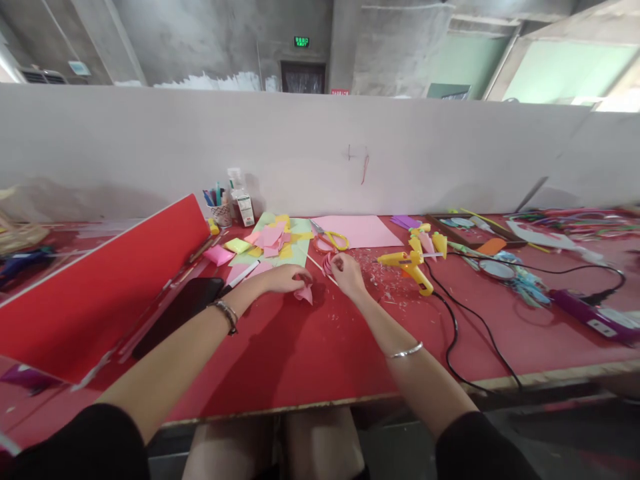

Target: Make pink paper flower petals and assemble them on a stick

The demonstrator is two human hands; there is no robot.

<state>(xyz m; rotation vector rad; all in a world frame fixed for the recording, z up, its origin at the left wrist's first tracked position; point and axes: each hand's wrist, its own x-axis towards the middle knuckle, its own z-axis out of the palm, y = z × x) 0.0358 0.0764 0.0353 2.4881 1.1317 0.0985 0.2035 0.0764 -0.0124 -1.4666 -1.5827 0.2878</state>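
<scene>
My left hand (287, 278) rests on the red table (310, 353), its fingers curled round a small folded pink paper piece (304, 293). Just to its right, my right hand (346, 272) pinches another pink paper piece (327, 264) on a thin white stick (320, 269). Behind both hands lies a heap of cut pink, yellow and green paper (275, 241). Yellow-handled scissors (330, 238) lie on a pink sheet (357, 231).
A yellow glue gun (410, 267) lies right of my right hand, its black cord (457, 333) running to the table's front edge. A red board (95, 290) leans at the left beside a black phone (180, 313). A pen cup (220, 210) stands at the back wall. Craft clutter fills the far right.
</scene>
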